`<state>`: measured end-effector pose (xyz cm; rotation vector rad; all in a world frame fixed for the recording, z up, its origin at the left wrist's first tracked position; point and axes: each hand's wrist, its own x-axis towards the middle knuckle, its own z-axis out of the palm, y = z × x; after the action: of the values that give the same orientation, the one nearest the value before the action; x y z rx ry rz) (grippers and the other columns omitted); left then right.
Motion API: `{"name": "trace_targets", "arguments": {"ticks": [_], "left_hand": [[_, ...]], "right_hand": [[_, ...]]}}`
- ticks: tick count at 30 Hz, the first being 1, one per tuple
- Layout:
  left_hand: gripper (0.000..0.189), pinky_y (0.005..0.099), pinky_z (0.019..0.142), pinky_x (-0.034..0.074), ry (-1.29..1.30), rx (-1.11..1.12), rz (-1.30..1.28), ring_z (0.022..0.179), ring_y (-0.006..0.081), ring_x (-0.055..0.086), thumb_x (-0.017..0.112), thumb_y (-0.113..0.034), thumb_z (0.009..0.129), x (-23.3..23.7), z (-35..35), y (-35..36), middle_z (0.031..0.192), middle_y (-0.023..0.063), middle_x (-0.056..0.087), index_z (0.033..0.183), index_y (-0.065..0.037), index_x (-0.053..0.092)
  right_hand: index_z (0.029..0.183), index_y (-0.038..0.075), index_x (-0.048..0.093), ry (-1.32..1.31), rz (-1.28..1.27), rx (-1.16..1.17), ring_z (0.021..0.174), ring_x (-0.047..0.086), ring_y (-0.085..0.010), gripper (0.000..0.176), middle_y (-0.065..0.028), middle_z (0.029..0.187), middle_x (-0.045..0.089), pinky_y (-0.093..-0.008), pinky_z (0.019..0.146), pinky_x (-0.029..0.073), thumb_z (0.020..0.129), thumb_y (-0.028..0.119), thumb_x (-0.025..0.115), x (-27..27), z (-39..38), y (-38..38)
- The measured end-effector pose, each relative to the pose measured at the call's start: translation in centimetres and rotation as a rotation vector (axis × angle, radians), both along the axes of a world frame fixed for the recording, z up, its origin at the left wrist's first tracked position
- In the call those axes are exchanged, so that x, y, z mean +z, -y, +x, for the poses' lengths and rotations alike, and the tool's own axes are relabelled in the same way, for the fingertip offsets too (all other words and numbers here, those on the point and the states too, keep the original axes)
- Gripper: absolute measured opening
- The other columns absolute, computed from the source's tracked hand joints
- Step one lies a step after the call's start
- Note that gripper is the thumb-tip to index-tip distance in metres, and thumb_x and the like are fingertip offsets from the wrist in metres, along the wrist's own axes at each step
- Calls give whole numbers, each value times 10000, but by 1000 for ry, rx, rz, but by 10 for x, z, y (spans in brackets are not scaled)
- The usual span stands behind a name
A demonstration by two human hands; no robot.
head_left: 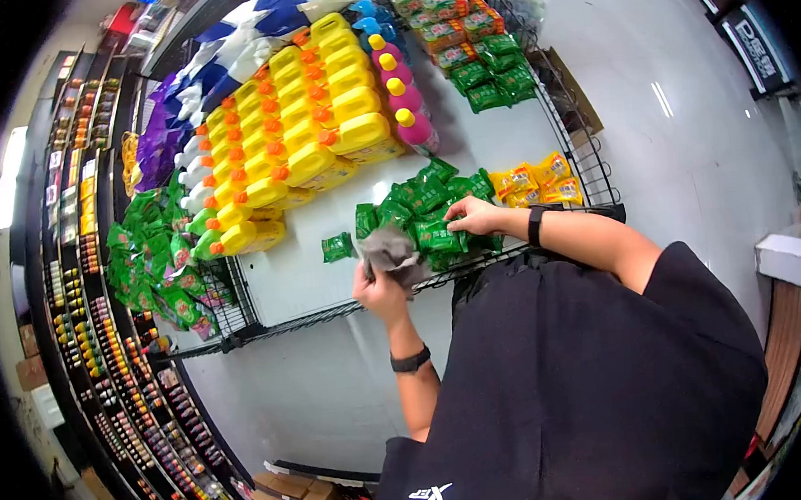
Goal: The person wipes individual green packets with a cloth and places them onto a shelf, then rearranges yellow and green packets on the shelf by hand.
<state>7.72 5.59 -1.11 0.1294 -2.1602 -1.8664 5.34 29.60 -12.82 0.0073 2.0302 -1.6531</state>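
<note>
My left hand (380, 292) is closed round a crumpled grey cloth (390, 252), held up over the shelf's front edge. The cloth is slightly blurred. My right hand (473, 217) has its fingers bent and pinched on a shiny green packet (438, 237) at the front of a pile. More green packets (420, 193) lie heaped behind and beside it. One green packet (336, 247) lies apart, left of the cloth. Just right of the pile are several yellow packets (537, 181); my right wrist passes in front of them.
Rows of yellow jugs (310, 164) with orange caps and pink bottles (419, 127) with yellow caps stand farther back on the white shelf (307, 286). Black wire railing (564, 119) edges its right side. Green bags (152, 263) hang at left, near tall bottle racks (107, 356).
</note>
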Motion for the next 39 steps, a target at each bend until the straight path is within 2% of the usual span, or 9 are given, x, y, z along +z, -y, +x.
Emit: {"name": "trace_targets", "arguments": {"ticks": [5, 15, 21, 27, 31, 32, 33, 36, 39], "left_hand": [[359, 309, 816, 511, 32, -104, 487, 879, 191, 621, 662, -313, 911, 82, 29, 14, 1016, 75, 661, 1082, 4, 648], [542, 399, 903, 502, -298, 106, 53, 1034, 262, 594, 607, -452, 908, 160, 90, -12, 1170, 121, 609, 1209, -4, 573], [652, 452, 956, 497, -557, 392, -96, 1127, 305, 578, 574, -536, 905, 154, 59, 8, 1263, 149, 578, 1286, -8, 529], [764, 506, 1008, 492, -952, 598, -8, 1221, 348, 562, 541, -620, 903, 163, -11, 6, 1356, 177, 547, 1362, -12, 484], [964, 514, 772, 603, -773, 189, -183, 925, 494, 645, 308, -736, 877, 170, -21, -9, 1070, 359, 593, 1211, 153, 478], [1029, 538, 723, 611, -688, 82, -263, 839, 531, 650, 264, -776, 854, 184, -27, -24, 1003, 399, 592, 1169, 180, 480], [872, 544, 777, 580, -662, -43, -232, 927, 468, 657, 465, -637, 935, 199, -24, -46, 941, 357, 641, 1259, 173, 466], [612, 428, 947, 502, -114, -396, -539, 1127, 332, 582, 597, -214, 868, 309, -23, -90, 1254, 262, 531, 1350, 127, 434], [642, 354, 1063, 448, 302, -666, -770, 1264, 244, 529, 682, 60, 829, 352, -10, -108, 1463, 197, 457, 1411, 92, 413]], "right_hand": [[1018, 67, 716, -345, 350, -26, 968, 640, -383, 247, -189, 992, 692, -442, 866, 510, 821, 211, 675, -41, -39, 7], [1083, 75, 673, -423, 574, -169, 1093, 564, -382, 330, -178, 1121, 620, -461, 964, 473, 829, 282, 637, -38, -89, -43], [1283, 82, 571, -263, 1061, -138, 1264, 487, -347, 539, -147, 1368, 518, -559, 982, 444, 810, 334, 629, -38, -162, -155], [1304, 149, 574, -269, 1199, 60, 1235, 509, -313, 534, -123, 1304, 560, -566, 1000, 387, 785, 256, 641, -24, -147, -184], [1316, 118, 529, -518, 1169, -91, 1309, 438, -304, 525, -120, 1356, 496, -506, 970, 426, 809, 188, 644, -56, -125, -177], [1381, 132, 436, -449, 1099, -64, 1288, 471, -306, 716, -130, 1340, 521, -530, 956, 435, 751, 233, 761, -62, -124, -179], [1389, 135, 432, -360, 1088, -37, 1283, 481, -303, 720, -126, 1351, 524, -531, 974, 426, 755, 230, 760, -69, -123, -179], [1398, 92, 438, -264, 1065, -59, 1138, 609, -289, 742, -153, 1281, 606, -488, 967, 466, 753, 228, 779, -72, -115, -174], [1340, 20, 480, 152, 432, -315, 960, 672, -250, 705, -169, 1110, 662, -412, 820, 536, 742, 205, 805, -69, -108, -159]]}}
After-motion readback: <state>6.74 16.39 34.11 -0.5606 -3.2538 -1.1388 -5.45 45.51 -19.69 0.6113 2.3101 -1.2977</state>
